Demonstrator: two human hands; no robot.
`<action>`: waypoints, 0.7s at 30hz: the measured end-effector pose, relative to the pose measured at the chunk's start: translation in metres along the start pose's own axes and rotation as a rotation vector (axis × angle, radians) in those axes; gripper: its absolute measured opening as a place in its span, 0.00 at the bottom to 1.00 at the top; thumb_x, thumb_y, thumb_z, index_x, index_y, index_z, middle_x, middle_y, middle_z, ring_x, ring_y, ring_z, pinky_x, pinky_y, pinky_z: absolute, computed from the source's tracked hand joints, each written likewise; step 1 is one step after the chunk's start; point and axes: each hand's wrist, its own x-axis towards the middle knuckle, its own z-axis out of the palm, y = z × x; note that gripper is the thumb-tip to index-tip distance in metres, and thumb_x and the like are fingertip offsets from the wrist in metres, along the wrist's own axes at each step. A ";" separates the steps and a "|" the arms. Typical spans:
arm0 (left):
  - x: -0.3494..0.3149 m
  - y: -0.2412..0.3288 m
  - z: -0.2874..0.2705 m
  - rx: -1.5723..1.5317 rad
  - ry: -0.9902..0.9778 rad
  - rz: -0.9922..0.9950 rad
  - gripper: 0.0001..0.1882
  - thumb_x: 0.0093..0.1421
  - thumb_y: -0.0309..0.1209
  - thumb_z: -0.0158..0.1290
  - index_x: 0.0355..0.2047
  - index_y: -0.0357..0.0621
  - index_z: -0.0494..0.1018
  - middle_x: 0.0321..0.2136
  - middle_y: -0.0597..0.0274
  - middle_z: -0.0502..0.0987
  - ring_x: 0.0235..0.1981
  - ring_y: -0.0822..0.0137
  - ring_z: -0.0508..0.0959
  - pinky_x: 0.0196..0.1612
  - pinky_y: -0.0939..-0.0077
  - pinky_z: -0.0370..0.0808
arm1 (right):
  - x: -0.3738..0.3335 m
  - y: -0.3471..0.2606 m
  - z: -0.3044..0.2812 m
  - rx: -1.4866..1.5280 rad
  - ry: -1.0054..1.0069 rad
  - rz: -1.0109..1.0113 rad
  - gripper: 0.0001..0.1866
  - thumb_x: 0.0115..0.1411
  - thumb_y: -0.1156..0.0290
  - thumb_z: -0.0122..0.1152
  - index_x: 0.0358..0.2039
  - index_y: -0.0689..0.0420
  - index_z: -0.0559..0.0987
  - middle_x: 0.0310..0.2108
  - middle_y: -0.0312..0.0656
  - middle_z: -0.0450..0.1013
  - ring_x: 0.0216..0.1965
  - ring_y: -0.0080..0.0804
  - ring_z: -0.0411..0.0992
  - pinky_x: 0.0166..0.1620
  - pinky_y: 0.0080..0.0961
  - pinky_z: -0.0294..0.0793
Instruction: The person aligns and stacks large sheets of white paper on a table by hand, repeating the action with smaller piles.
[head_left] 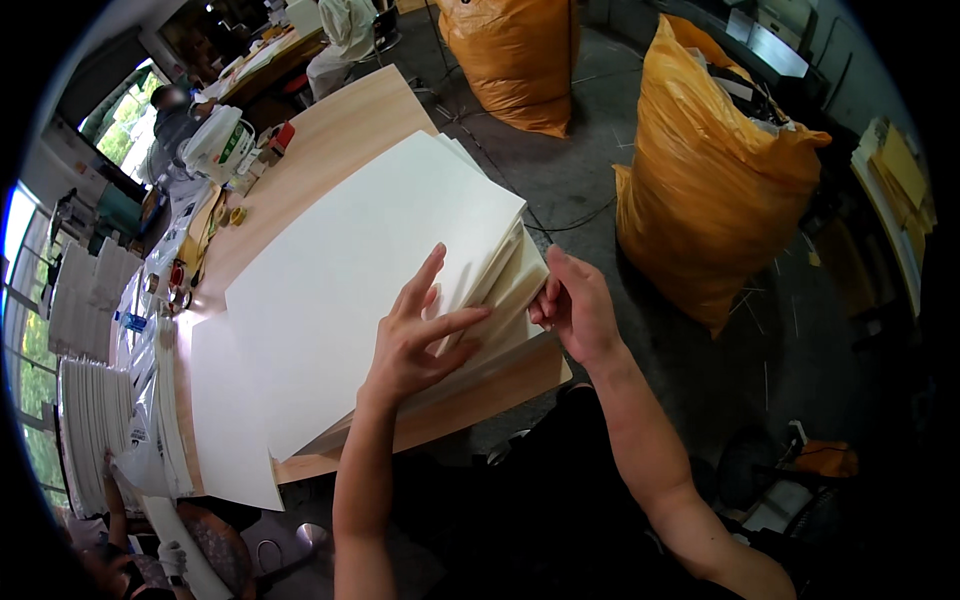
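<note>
A stack of large white sheets [370, 240], like paper or thin board, lies fanned out on a light wooden table. Its layers part at the right-hand edge. My left hand [412, 345] is over the near part of the stack, fingers spread, with some fingertips by the loose edges. At the stack's right corner my right hand [578, 308] has its fingers curled in and its thumb raised against the edge of the lower sheets. Its fingertips are partly hidden, but they seem to pinch that edge. Another white sheet [228, 410] sticks out past the table's near left edge.
The wooden table [350, 110] carries a white bucket [218, 143] and tape rolls [237, 216] at the far left. Two full orange sacks [715, 190] [515, 60] stand on the floor. Stacked white boards [95, 415] and a person's arm [116, 500] are at left.
</note>
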 end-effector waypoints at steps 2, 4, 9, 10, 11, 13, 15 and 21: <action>-0.004 -0.004 0.005 0.021 0.039 0.013 0.22 0.54 0.21 0.68 0.47 0.60 0.85 0.75 0.43 0.51 0.71 0.36 0.64 0.62 0.42 0.76 | -0.001 0.007 0.004 -0.646 0.086 -0.272 0.21 0.72 0.61 0.57 0.20 0.54 0.70 0.15 0.33 0.67 0.19 0.24 0.71 0.24 0.22 0.65; -0.005 -0.002 0.007 -0.007 0.066 0.029 0.21 0.58 0.20 0.62 0.49 0.61 0.84 0.75 0.41 0.50 0.71 0.35 0.63 0.62 0.43 0.76 | -0.002 0.007 0.006 -0.749 0.112 -0.285 0.21 0.72 0.61 0.56 0.21 0.54 0.70 0.16 0.33 0.67 0.19 0.24 0.71 0.24 0.22 0.66; -0.003 -0.004 0.001 0.085 0.010 0.073 0.22 0.53 0.23 0.69 0.48 0.61 0.84 0.75 0.41 0.50 0.71 0.35 0.63 0.62 0.42 0.77 | 0.005 -0.001 0.010 -0.168 0.011 -0.041 0.20 0.73 0.64 0.54 0.21 0.54 0.71 0.16 0.34 0.69 0.19 0.25 0.73 0.25 0.22 0.68; -0.001 0.001 0.001 0.092 0.002 0.069 0.23 0.50 0.24 0.71 0.47 0.61 0.84 0.75 0.42 0.50 0.70 0.36 0.64 0.62 0.42 0.77 | 0.005 -0.001 0.011 -0.146 0.013 -0.041 0.20 0.73 0.64 0.54 0.21 0.54 0.71 0.16 0.34 0.70 0.19 0.25 0.73 0.25 0.22 0.68; -0.001 0.004 0.001 0.096 -0.005 0.061 0.24 0.47 0.25 0.73 0.46 0.60 0.84 0.75 0.43 0.51 0.70 0.36 0.64 0.62 0.42 0.77 | 0.005 -0.001 0.011 -0.143 0.007 -0.040 0.20 0.73 0.64 0.54 0.21 0.54 0.71 0.17 0.34 0.70 0.20 0.24 0.73 0.25 0.22 0.68; 0.000 0.005 0.002 0.078 -0.001 0.040 0.28 0.41 0.27 0.77 0.45 0.60 0.85 0.75 0.43 0.52 0.70 0.37 0.65 0.62 0.42 0.78 | 0.004 -0.001 0.011 -0.137 -0.004 -0.039 0.20 0.73 0.64 0.54 0.21 0.54 0.71 0.17 0.34 0.70 0.20 0.24 0.73 0.25 0.22 0.68; 0.001 0.004 0.002 0.056 0.003 0.029 0.30 0.37 0.27 0.78 0.44 0.60 0.85 0.75 0.44 0.53 0.70 0.38 0.65 0.62 0.43 0.78 | 0.001 -0.003 0.008 -0.195 0.004 -0.052 0.20 0.73 0.64 0.53 0.22 0.54 0.71 0.18 0.34 0.70 0.21 0.23 0.72 0.26 0.22 0.68; 0.002 0.001 0.002 0.011 0.014 0.001 0.28 0.38 0.27 0.78 0.43 0.59 0.85 0.74 0.46 0.56 0.71 0.41 0.64 0.62 0.44 0.77 | -0.035 0.021 -0.012 -1.116 0.214 -0.891 0.13 0.66 0.66 0.59 0.25 0.56 0.71 0.23 0.38 0.69 0.27 0.35 0.73 0.35 0.34 0.74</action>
